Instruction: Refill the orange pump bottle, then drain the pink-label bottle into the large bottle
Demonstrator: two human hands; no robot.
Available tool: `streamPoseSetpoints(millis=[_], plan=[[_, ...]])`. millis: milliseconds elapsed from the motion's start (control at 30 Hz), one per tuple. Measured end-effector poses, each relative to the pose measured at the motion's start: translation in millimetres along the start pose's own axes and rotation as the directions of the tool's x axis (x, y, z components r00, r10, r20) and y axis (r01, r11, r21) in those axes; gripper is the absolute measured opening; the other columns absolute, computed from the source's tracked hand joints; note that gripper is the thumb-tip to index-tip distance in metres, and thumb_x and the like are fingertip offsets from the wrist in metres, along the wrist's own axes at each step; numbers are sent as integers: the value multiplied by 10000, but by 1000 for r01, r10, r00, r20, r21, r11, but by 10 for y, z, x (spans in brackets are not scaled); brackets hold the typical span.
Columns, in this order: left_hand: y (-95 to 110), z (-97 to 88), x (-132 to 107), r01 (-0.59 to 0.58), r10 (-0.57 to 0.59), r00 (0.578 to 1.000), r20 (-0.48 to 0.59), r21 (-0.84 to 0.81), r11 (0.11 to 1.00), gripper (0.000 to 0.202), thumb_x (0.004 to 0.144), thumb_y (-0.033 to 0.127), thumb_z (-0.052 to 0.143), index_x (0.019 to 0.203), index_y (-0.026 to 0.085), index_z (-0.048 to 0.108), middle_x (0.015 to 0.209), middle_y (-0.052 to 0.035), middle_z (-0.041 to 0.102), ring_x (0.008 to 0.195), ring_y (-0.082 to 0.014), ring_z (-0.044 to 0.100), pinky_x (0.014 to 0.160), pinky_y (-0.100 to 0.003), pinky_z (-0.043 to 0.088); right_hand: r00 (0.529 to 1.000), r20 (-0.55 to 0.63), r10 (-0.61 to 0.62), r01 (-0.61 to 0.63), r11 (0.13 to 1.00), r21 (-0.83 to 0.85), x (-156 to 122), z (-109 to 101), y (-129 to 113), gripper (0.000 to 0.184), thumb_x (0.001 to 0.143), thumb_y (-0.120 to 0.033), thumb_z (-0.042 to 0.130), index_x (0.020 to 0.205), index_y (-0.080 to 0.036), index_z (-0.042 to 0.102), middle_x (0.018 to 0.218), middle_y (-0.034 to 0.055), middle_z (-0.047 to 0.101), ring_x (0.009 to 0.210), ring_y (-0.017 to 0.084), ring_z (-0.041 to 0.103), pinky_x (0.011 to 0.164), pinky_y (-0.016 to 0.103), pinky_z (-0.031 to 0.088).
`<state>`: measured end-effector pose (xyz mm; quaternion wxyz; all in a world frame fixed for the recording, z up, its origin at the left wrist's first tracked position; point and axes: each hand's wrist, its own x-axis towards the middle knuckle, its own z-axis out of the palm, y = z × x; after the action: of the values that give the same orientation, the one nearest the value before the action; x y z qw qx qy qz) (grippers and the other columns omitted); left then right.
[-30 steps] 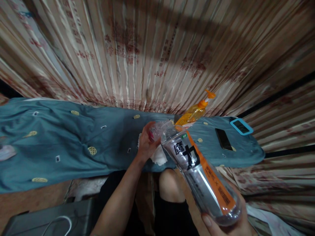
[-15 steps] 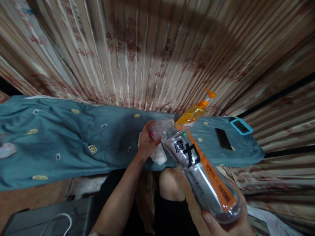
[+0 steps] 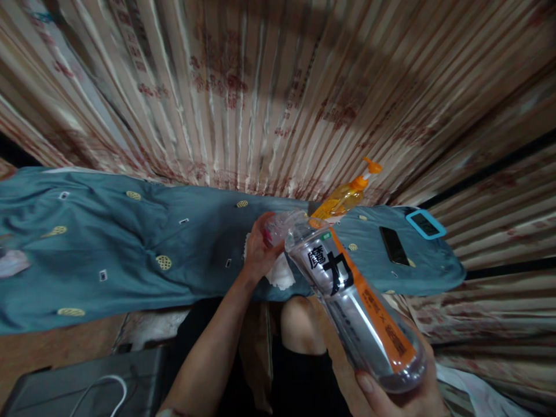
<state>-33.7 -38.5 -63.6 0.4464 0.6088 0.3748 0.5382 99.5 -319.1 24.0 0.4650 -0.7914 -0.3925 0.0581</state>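
Observation:
My right hand (image 3: 403, 394) is wrapped round the base of a clear plastic bottle (image 3: 347, 301) with an orange and silver label. The bottle is tilted, its neck end pointing up and left. In my left hand (image 3: 259, 249) is a small clear plastic cup (image 3: 281, 226) with a pinkish patch. The bottle's neck end meets or overlaps the cup's rim; I cannot tell whether liquid flows. Below the left hand lies a white cloth or tissue (image 3: 281, 273), partly covered by the hand. An orange pump bottle (image 3: 341, 200) stands just beyond the bottle's neck.
A teal cloth with a pineapple-like print (image 3: 208, 255) covers the long surface. At the right lie a dark phone (image 3: 394, 245) and a blue-framed digital display (image 3: 425, 224). Pleated curtains (image 3: 260, 104) hang behind. A grey case (image 3: 87, 382) with a white cable is at lower left.

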Motion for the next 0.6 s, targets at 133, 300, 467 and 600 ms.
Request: streamPoseSetpoints(millis=[133, 300, 467, 600], plan=[[13, 0, -2, -4, 5, 1000, -4, 17, 1000, 747, 762, 508, 925, 1372, 212, 611, 1349, -138, 743, 1244, -326, 730, 1132, -492, 576, 1000, -2, 9, -9, 1000, 2, -5, -7, 25, 966, 772, -644, 868, 1536, -183, 500, 1453, 182, 629, 1300, 399, 655, 1101, 522, 556], [11, 1, -2, -9, 10, 1000, -1, 19, 1000, 747, 772, 545, 909, 1366, 206, 608, 1350, -142, 742, 1245, -327, 735, 1140, -499, 577, 999, -10, 31, -31, 1000, -5, -21, -5, 40, 987, 768, -677, 861, 1541, -186, 493, 1429, 181, 635, 1275, 402, 659, 1109, 534, 538], [8, -2, -1, -14, 14, 1000, -10, 21, 1000, 765, 763, 574, 915, 1359, 203, 611, 1349, -151, 745, 1238, -335, 737, 1132, -515, 581, 999, -33, -15, 14, 999, -37, -10, -26, 88, 994, 744, -678, 876, 1526, -187, 506, 1430, 174, 637, 1285, 400, 654, 1078, 501, 559], [18, -5, -2, 3, -3, 1000, -1, 14, 1000, 754, 765, 565, 915, 1359, 210, 615, 1366, -150, 737, 1249, -330, 733, 1137, -506, 577, 999, 2, -44, 44, 998, -41, 46, -98, 249, 991, 694, -629, 919, 1494, -194, 527, 1421, 177, 646, 1262, 400, 669, 1024, 493, 590]])
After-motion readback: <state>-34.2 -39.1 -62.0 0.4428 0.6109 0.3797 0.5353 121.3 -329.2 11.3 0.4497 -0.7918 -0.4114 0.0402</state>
